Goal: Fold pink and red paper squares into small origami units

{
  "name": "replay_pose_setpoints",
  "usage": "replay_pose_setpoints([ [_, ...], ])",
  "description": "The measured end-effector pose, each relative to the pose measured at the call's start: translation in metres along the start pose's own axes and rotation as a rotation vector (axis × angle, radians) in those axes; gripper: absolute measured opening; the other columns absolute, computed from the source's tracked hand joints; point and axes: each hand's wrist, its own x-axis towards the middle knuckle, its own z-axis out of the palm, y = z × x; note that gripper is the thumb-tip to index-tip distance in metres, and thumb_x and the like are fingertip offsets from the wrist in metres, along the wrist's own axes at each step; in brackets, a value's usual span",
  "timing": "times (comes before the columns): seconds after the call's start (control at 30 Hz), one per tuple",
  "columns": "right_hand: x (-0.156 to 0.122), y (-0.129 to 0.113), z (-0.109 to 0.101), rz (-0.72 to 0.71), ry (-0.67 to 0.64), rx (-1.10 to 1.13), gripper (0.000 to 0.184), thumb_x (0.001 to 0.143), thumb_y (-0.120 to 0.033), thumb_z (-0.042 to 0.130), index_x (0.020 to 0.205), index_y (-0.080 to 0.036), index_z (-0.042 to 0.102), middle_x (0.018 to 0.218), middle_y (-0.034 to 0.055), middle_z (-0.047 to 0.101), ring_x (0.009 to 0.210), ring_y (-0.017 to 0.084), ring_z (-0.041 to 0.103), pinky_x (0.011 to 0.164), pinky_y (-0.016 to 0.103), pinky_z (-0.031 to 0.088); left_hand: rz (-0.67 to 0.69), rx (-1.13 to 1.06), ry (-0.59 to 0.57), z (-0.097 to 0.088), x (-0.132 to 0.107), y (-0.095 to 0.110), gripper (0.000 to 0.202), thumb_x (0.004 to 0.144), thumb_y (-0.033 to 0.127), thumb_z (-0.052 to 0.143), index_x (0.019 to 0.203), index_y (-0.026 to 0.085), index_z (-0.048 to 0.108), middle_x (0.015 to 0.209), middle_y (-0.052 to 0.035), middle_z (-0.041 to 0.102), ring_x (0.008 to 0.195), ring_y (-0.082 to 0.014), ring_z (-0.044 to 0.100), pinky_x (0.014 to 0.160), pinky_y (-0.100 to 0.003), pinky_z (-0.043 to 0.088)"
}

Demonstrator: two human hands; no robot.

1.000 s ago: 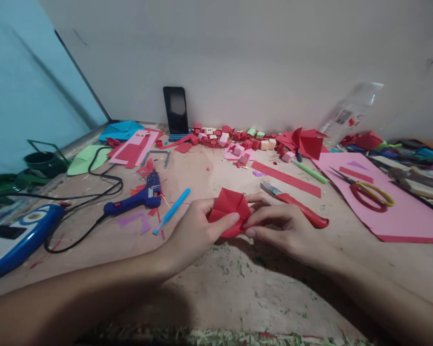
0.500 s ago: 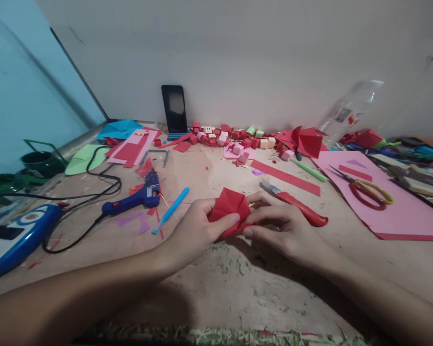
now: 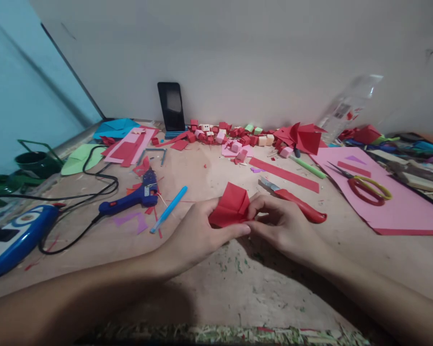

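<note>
We see matt, creased stock in the folded red paper (image 3: 231, 206) and smooth matt stock in the pink paper sheet (image 3: 400, 211). We note glossy blue plastic on the glue gun (image 3: 130, 199). The utility knife (image 3: 299, 207) has a glossy red plastic handle and a bare metal blade, and the scissors (image 3: 353, 181) have metal blades with plastic loops. The tabletop (image 3: 238, 288) looks rough, matt and scuffed. The bottle (image 3: 350, 103) is clear plastic and the phone (image 3: 171, 105) is glossy black.
</note>
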Motion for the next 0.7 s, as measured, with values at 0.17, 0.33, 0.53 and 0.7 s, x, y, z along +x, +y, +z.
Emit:
replay_pose_setpoints([
  [0.17, 0.0001, -0.0017, 0.0015, 0.036, 0.015, 0.047, 0.017, 0.084, -0.022, 0.077, 0.079, -0.02, 0.061, 0.078, 0.0001, 0.064, 0.063, 0.013, 0.056, 0.053, 0.025, 0.044, -0.025, 0.003, 0.038, -0.0003, 0.0022, -0.0015, 0.016, 0.08, 0.029, 0.076, 0.088, 0.015, 0.073, 0.081, -0.001, 0.072, 0.071, -0.0161, 0.061, 0.067, -0.025, 0.048],
  [0.33, -0.0012, 0.0026, 0.0019, 0.079, 0.032, 0.165, 0.024, 0.084, -0.025, 0.081, 0.083, -0.021, 0.057, 0.083, -0.0011, 0.062, 0.065, 0.012, 0.058, 0.054, 0.024, 0.046, -0.054, -0.01, 0.063, -0.0012, 0.0026, -0.0015, 0.016, 0.079, 0.03, 0.076, 0.084, 0.015, 0.071, 0.072, 0.001, 0.066, 0.061, -0.0139, 0.055, 0.059, -0.024, 0.044],
  [0.53, -0.0007, 0.0032, -0.0005, 0.151, 0.033, 0.425, 0.027, 0.091, -0.032, 0.078, 0.096, -0.025, 0.053, 0.086, -0.0034, 0.065, 0.065, 0.012, 0.063, 0.057, 0.023, 0.048, -0.046, -0.046, 0.062, -0.0011, 0.0021, -0.0008, 0.018, 0.08, 0.032, 0.076, 0.086, 0.015, 0.071, 0.064, 0.0033, 0.062, 0.056, -0.0128, 0.052, 0.057, -0.023, 0.042],
  [0.7, 0.0035, -0.0019, -0.0016, 0.225, -0.01, 0.246, 0.025, 0.087, -0.043, 0.08, 0.085, -0.02, 0.07, 0.07, 0.0002, 0.069, 0.061, 0.014, 0.062, 0.057, 0.025, 0.048, -0.041, -0.043, 0.05, -0.0005, 0.0004, -0.0012, 0.017, 0.081, 0.032, 0.076, 0.085, 0.016, 0.071, 0.063, 0.0032, 0.062, 0.058, -0.0137, 0.054, 0.058, -0.024, 0.043],
])
